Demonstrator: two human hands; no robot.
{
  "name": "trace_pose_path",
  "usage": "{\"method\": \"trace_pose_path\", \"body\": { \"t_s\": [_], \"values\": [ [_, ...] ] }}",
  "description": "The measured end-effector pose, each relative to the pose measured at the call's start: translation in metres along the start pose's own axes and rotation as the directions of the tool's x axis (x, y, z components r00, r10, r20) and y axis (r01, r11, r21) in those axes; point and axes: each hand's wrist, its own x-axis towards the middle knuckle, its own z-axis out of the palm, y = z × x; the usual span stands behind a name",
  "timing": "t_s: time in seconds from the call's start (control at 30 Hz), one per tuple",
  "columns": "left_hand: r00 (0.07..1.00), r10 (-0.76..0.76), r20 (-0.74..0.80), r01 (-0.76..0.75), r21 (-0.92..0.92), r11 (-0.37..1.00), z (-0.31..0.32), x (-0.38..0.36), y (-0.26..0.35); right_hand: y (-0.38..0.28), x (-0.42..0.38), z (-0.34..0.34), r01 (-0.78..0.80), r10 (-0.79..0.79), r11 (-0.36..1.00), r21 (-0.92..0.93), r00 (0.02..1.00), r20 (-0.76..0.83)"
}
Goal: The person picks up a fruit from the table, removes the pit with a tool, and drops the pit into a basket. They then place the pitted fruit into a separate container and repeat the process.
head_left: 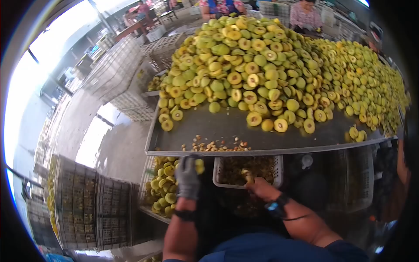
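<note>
My left hand [188, 178], in a grey glove and blurred by motion, is over the near edge of the metal table. A yellow-green fruit half [199, 166] is at its fingertips, seemingly pinched there. Beneath and beside this hand is a crate of fruit halves [164, 187]. My bare right hand [262, 189] is closed around a short, yellowish tool [248, 175], whose exact kind I cannot make out. That tool points up over a white plastic basket [215, 178] holding brownish bits. Several loose pits [218, 146] lie along the table edge.
A big heap of halved, peach-like fruit [244, 70] covers much of the metal table [196, 126]. Stacked plastic crates [87, 205] stand at the left, with more crates [131, 83] behind. Two people [304, 17] are across the table. Another person's arm [401, 166] shows at far right.
</note>
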Motion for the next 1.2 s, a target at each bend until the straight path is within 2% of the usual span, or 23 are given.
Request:
{"method": "trace_pose_path", "body": {
  "t_s": [0.03, 0.07, 0.1, 0.13, 0.17, 0.23, 0.27, 0.33, 0.4, 0.47, 0.57, 0.6, 0.7, 0.73, 0.77, 0.8, 0.83, 0.9, 0.97, 1.03, 1.13, 1.2],
  "values": [
    [0.998, 0.039, -0.053, -0.032, 0.122, 0.992, -0.019, 0.007, 0.004, 0.014, 0.013, -0.005, -0.054, 0.048, 0.998, -0.022, 0.978, -0.203],
    [0.99, 0.095, -0.101, -0.068, 0.241, 0.968, -0.041, 0.018, 0.009, 0.011, 0.01, -0.004, -0.024, 0.024, 1.0, 0.002, 0.98, -0.198],
    [0.993, 0.0, -0.114, 0.044, 0.376, 0.926, -0.075, 0.038, -0.007, 0.005, 0.003, 0.0, 0.003, 0.001, 1.0, 0.019, 0.981, -0.193],
    [0.987, -0.049, -0.153, 0.127, 0.554, 0.823, -0.082, 0.046, 0.005, 0.004, 0.001, 0.001, 0.021, -0.014, 0.999, 0.039, 0.983, -0.185],
    [0.99, 0.08, -0.119, 0.026, 0.696, 0.718, -0.084, 0.055, 0.01, 0.005, 0.002, 0.0, 0.047, -0.044, 0.999, 0.012, 0.982, -0.184],
    [0.948, 0.318, 0.015, -0.154, 0.895, 0.419, -0.072, 0.078, 0.02, 0.002, 0.007, -0.003, 0.104, -0.111, 0.993, -0.046, 0.977, -0.18],
    [0.956, 0.288, 0.055, -0.203, 0.831, 0.517, -0.052, 0.093, 0.027, 0.0, 0.009, -0.001, 0.102, -0.117, 0.991, -0.091, 0.978, -0.172],
    [0.919, 0.331, 0.213, -0.357, 0.804, 0.475, 0.007, 0.119, 0.044, -0.005, 0.01, 0.007, 0.094, -0.125, 0.978, -0.186, 0.98, -0.157],
    [0.92, 0.214, 0.33, -0.391, 0.706, 0.591, 0.07, 0.141, 0.053, -0.015, 0.007, 0.019, 0.109, -0.146, 0.961, -0.255, 0.981, -0.129],
    [0.868, 0.24, 0.435, -0.496, 0.729, 0.472, 0.116, 0.184, 0.018, -0.029, 0.0, 0.029, 0.157, -0.193, 0.937, -0.313, 0.977, -0.088],
    [0.851, 0.173, 0.496, -0.523, 0.776, 0.352, 0.166, 0.214, -0.015, -0.037, -0.002, 0.032, 0.271, -0.311, 0.884, -0.381, 0.949, -0.047],
    [0.835, 0.173, 0.522, -0.549, 0.814, 0.191, 0.175, 0.21, -0.018, -0.034, 0.002, 0.03, 0.305, -0.356, 0.859, -0.411, 0.933, -0.052],
    [0.822, 0.114, 0.558, -0.549, 0.724, 0.417, 0.173, 0.219, -0.025, -0.045, -0.002, 0.023, 0.309, -0.381, 0.845, -0.435, 0.92, -0.088],
    [0.83, 0.055, 0.555, -0.47, 0.642, 0.606, 0.164, 0.216, -0.027, -0.049, -0.004, 0.022, 0.366, -0.442, 0.828, -0.425, 0.892, -0.092],
    [0.823, -0.074, 0.564, -0.246, 0.47, 0.848, 0.159, 0.202, -0.018, -0.052, -0.006, 0.021, 0.421, -0.5, 0.806, -0.417, 0.861, -0.097],
    [0.783, -0.195, 0.59, 0.043, 0.263, 0.964, 0.15, 0.185, -0.001, -0.051, -0.002, 0.018, 0.539, -0.62, 0.736, -0.41, 0.779, -0.089],
    [0.714, -0.297, 0.634, 0.349, 0.045, 0.936, 0.139, 0.166, 0.017, -0.051, -0.002, 0.018, 0.643, -0.725, 0.652, -0.402, 0.683, -0.082],
    [0.721, -0.233, 0.653, 0.333, -0.032, 0.942, 0.132, 0.113, 0.044, -0.069, -0.019, 0.02, 0.671, -0.715, 0.685, -0.283, 0.694, -0.087],
    [0.721, -0.204, 0.662, 0.343, -0.086, 0.935, 0.128, 0.07, 0.05, -0.078, -0.029, 0.02, 0.683, -0.729, 0.675, -0.28, 0.676, -0.108],
    [0.726, -0.2, 0.658, 0.369, -0.127, 0.921, 0.125, 0.038, 0.05, -0.079, -0.033, 0.017, 0.676, -0.768, 0.618, -0.402, 0.629, -0.123],
    [0.737, -0.186, 0.65, 0.344, -0.124, 0.931, 0.126, 0.005, 0.05, -0.076, -0.044, 0.019, 0.659, -0.745, 0.643, -0.39, 0.656, -0.121],
    [0.761, -0.177, 0.624, 0.32, -0.124, 0.939, 0.127, -0.012, 0.053, -0.066, -0.045, 0.019, 0.685, -0.807, 0.566, -0.458, 0.575, -0.137]
  ]
}}
